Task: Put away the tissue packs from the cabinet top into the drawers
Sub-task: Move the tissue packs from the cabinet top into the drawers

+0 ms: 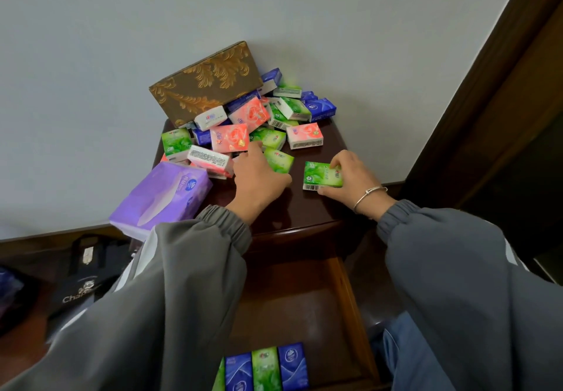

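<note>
Two grips work over the dark wooden worktop (304, 214). Our right grip (355, 177) is closed on a green pack (320, 174), with the thumb against its near edge by the barcode and the fingers curled over its far corner. That pack lies flat toward the right front of the worktop, apart from the heap. A silver bracelet (368, 194) circles that wrist. Our left grip (259, 177) lies palm down, fingers reaching toward the heap of tissue packs (274, 116). Its fingertip is at the edge of a pink pack (230, 137) and its side is against a second green pack (278, 160). The back of the hand hides the fingers' undersides, so we cannot tell whether it holds anything. The heap of green, pink, blue and white packs lies tumbled across the back of the worktop, against a brown box with gold leaves (207, 82) that leans on the wall. A large purple tissue pack (164, 195) overhangs the left edge. Below, the drawer (350, 314) stands open, and at its near end a row of blue and green packs (265, 366) stands side by side.
</note>
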Motion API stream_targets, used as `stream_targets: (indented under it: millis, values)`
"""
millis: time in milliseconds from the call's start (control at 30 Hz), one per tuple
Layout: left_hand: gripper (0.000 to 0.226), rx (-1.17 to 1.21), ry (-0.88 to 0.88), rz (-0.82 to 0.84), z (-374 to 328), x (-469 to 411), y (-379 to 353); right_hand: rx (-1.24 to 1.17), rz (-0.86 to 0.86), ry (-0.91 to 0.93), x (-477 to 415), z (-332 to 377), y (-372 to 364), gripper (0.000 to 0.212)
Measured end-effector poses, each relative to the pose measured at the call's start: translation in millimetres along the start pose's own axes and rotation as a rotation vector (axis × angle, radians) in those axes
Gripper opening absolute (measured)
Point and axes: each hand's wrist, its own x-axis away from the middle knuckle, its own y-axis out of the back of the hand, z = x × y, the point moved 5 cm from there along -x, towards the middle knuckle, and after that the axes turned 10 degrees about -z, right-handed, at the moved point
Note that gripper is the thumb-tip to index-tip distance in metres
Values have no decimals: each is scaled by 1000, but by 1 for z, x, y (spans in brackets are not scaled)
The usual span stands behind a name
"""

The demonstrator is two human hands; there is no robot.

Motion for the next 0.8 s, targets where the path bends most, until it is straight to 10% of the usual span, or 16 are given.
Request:
stream_targets:
  millis: [200,400,600,800]
  values:
    - [32,443,333,183,12,23,-7,-190,32,-67,17,-6,17,67]
    - [46,628,442,449,26,42,-5,-422,165,217,41,44,63,61]
    - [55,915,563,732,27,68,12,-82,392,555,45,109,57,71]
    - [40,860,455,700,49,79,47,-259,445,443,37,143,26,99]
